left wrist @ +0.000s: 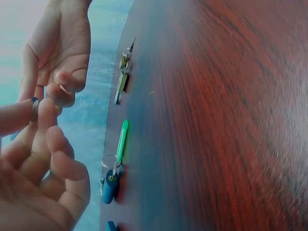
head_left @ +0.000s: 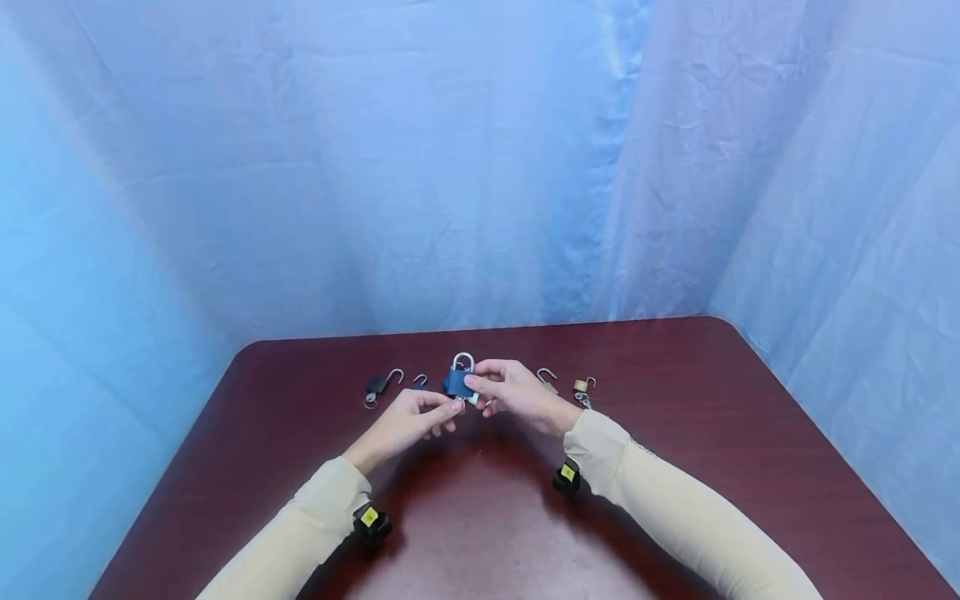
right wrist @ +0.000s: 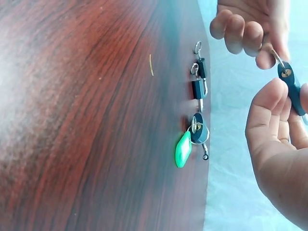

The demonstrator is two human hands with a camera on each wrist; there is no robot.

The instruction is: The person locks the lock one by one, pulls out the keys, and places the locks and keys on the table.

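Blue padlock [head_left: 457,382] held up just above the worktop [head_left: 480,517], pinched by right hand [head_left: 517,392]. Left hand [head_left: 408,421] pinching a key [right wrist: 276,57] at its underside. Best kept steady and lined up straight with the keyhole, no forcing.

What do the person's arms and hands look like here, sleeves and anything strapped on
Both hands are bare, left hand and right hand. Long cream sleeves cover both arms to the wrists. Under each wrist sits a small black device with a yellow square marking, the left one likewise.
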